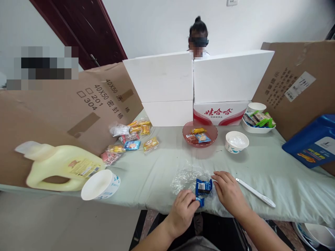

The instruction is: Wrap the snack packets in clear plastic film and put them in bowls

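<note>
My left hand (184, 209) is closed at the table's front edge, its fingertips on a small blue snack packet (200, 201) that is partly hidden by them. Just beyond lies another blue snack packet (203, 187) with a dark middle. Beside its right edge rests my right hand (227, 190), fingers loosely curved and apart; whether they touch the packet is hard to tell. Crumpled clear plastic (187, 177) spreads under and behind the packets. A white box cutter (256, 193) lies to the right of my right hand.
Ahead stands a pink bowl (186, 139) with snacks, beside a white paper bowl (237, 144) and a snack tray (258, 129). Left are wrapped snacks (132, 145), a paper bowl (115, 183) and a yellow jug (57, 153). A blue jug (314, 143) stands right. White boxes (167, 80) screen a person.
</note>
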Demonstrator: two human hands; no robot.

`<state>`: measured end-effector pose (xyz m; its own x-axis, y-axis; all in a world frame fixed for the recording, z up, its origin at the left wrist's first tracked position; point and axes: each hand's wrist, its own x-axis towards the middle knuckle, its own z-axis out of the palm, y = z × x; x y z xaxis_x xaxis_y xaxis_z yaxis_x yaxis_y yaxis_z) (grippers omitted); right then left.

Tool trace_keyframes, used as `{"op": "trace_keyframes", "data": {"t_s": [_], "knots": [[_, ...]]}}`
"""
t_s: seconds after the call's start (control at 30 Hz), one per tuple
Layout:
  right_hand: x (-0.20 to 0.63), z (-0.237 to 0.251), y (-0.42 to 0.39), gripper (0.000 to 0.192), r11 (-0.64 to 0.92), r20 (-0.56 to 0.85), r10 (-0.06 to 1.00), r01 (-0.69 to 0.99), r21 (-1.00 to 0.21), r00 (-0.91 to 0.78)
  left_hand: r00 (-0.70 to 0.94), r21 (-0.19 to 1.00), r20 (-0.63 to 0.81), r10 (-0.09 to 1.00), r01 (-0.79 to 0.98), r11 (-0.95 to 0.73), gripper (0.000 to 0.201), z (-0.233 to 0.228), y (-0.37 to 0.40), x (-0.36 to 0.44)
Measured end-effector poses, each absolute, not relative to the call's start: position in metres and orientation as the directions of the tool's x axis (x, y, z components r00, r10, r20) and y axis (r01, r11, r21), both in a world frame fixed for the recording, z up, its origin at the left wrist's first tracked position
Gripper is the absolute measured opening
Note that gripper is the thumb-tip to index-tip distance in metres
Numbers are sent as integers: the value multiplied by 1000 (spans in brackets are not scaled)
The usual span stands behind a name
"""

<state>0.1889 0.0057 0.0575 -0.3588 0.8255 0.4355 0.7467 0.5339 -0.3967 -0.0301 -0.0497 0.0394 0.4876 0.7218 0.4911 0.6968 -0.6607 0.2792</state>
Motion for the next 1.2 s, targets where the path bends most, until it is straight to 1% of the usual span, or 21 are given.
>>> {"op": "trace_keyframes", "data": {"t_s": [0.07,0.13,0.2,0.23,0.3,0.33,0.37,0.43,0.53,0.6,0.67,0.73,0.8,0.87,0.93,1.0,1.07,1.13,1.2], "knots": [[181,66,2,25,584,431,808,648,-489,-403,489,284,496,717,689,-667,22,35,-54,-30],[172,71,1,27,608,362,793,592,-529,-491,481,323,486,730,677,-661,19,34,-54,-29],[163,68,2,29,608,266,789,637,-475,-554,480,399,430,765,659,-638,13,36,-52,-29],[161,64,3,33,601,223,794,678,-422,-565,481,436,392,784,653,-619,21,37,-51,-30],[160,53,5,49,575,158,816,754,-319,-555,463,494,316,828,665,-560,45,39,-48,-33],[161,48,6,56,557,138,829,780,-285,-541,448,511,285,847,677,-530,51,39,-47,-36],[163,43,6,59,541,125,840,797,-269,-528,437,522,259,861,687,-505,53,39,-46,-38],[169,36,6,57,522,133,852,807,-278,-506,426,540,219,878,696,-473,53,36,-47,-42],[178,34,6,51,489,211,872,789,-372,-441,434,573,208,877,672,-469,46,31,-52,-44],[181,38,6,48,462,269,887,746,-479,-376,411,623,212,887,642,-447,35,32,-55,-43],[181,46,4,46,440,284,898,655,-615,-336,357,699,200,912,600,-389,30,37,-55,-41],[176,56,-1,47,428,266,895,518,-741,-359,295,774,176,939,548,-318,29,44,-51,-38],[168,66,-8,54,424,235,862,385,-820,-448,236,830,188,953,481,-283,32,48,-44,-35],[158,73,-14,60,416,212,823,304,-857,-527,189,854,263,946,411,-320,41,45,-37,-34],[151,73,-16,62,386,178,812,282,-878,-556,170,854,340,925,355,-380,51,36,-31,-34],[148,68,-9,61,350,143,824,294,-890,-549,146,866,345,927,331,-375,61,22,-28,-34],[149,62,9,60,330,127,852,333,-883,-508,101,890,292,951,336,-308,68,10,-27,-35],[154,62,38,58,340,171,892,375,-862,-418,96,880,264,960,383,-280,64,2,-28,-34],[158,71,76,54,386,267,912,434,-814,-310,197,808,297,934,469,-356,48,1,-29,-31]]}}
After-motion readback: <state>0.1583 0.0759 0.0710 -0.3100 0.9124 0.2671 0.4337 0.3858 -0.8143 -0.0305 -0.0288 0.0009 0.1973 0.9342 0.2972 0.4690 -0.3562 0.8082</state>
